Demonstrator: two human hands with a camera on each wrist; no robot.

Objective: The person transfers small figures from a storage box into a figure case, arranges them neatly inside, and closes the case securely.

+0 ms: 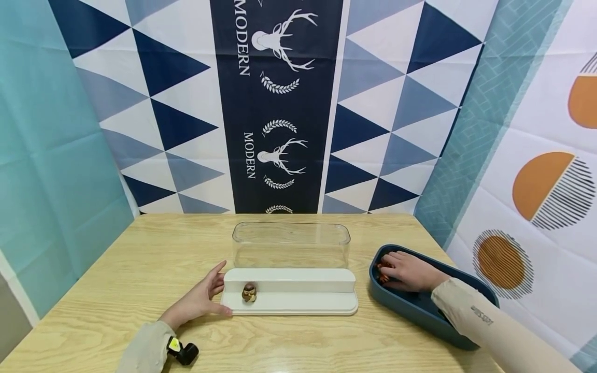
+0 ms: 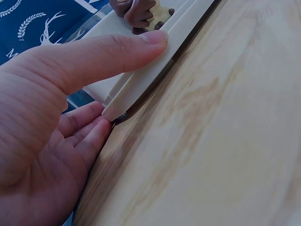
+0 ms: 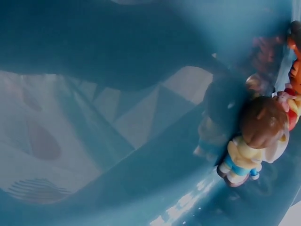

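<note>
Brown and small, an owl toy (image 1: 249,293) stands near the left end of the white tray (image 1: 305,301). My left hand (image 1: 199,301) is spread, thumb on the tray's front edge, fingertips touching its left end. My right hand (image 1: 412,272) is inside the blue bin (image 1: 410,311), over little toys (image 3: 263,123); I cannot tell if it pinches one. Behind the tray sits a clear cover (image 1: 291,246), all on the wooden surface (image 1: 298,342).

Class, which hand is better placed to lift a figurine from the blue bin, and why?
Probably the right hand: it is inside the blue bin near the figurines, while the left hand holds the white base.
</note>
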